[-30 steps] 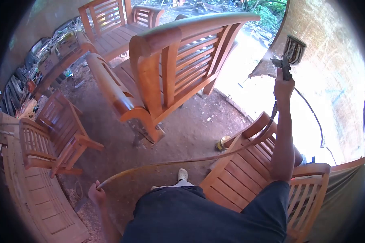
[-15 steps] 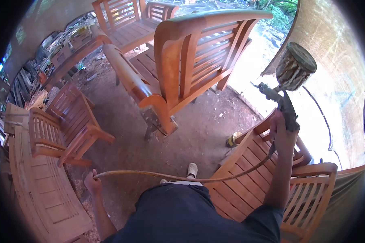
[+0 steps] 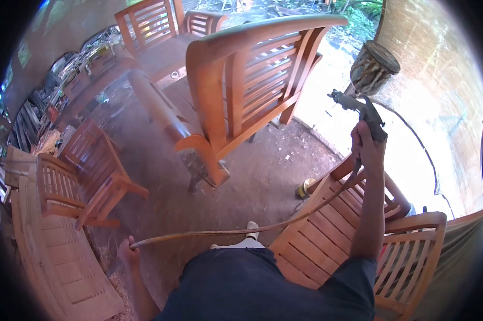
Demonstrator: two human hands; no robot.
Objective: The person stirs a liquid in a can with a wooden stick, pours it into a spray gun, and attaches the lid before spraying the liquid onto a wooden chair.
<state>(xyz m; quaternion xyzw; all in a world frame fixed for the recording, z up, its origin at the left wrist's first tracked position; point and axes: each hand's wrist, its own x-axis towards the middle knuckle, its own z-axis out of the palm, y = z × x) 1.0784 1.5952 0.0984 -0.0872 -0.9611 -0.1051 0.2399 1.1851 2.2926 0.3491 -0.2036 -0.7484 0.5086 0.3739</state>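
Note:
My right hand [image 3: 370,142] is closed around the handle of a spray gun [image 3: 359,107], raised at the right. A paint-streaked cup [image 3: 374,68] sits on top of the gun, and its nozzle points left toward a wooden bench [image 3: 214,99] with a slatted back. From the gun's handle an air hose [image 3: 241,233] runs down and across in front of my body. My left hand [image 3: 128,251] grips that hose at the lower left, with fingers wrapped round it. A faint haze hangs over the bench's far armrest and seat.
A slatted wooden bench [image 3: 322,235] stands close on my right, with a small can [image 3: 306,188] beside it. To the left are a wooden chair [image 3: 89,179] and carved panels [image 3: 65,257]. Another slatted seat [image 3: 158,45] stands at the back. A tan sheet [image 3: 439,75] hangs at right.
The spray gun and my right hand have moved slightly left. My left hand has dropped a little with the hose. Haze now shows over the far bench, and the view has shifted slightly.

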